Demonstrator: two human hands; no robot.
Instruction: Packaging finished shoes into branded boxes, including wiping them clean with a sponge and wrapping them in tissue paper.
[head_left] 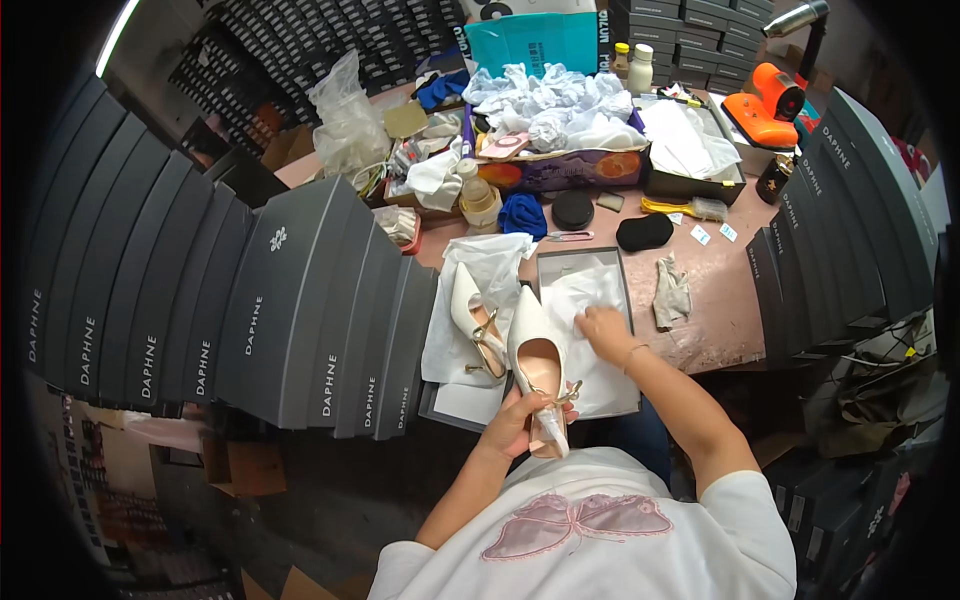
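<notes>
My left hand is wrapped round the heel end of a white pointed shoe, which has a thin bow at its strap and is held toe away from me. The matching white shoe lies just left of it on white tissue paper. Over the open grey shoe box, my right hand has its fingers curled in against the box's tissue paper. The fingertips are partly hidden, but they seem to pinch the paper.
Dark shoe boxes stand in a row at left, with more boxes stacked at right. A carton of crumpled white paper sits behind. On the pink table lie a yellow brush, black sponge, blue cloth and beige rag.
</notes>
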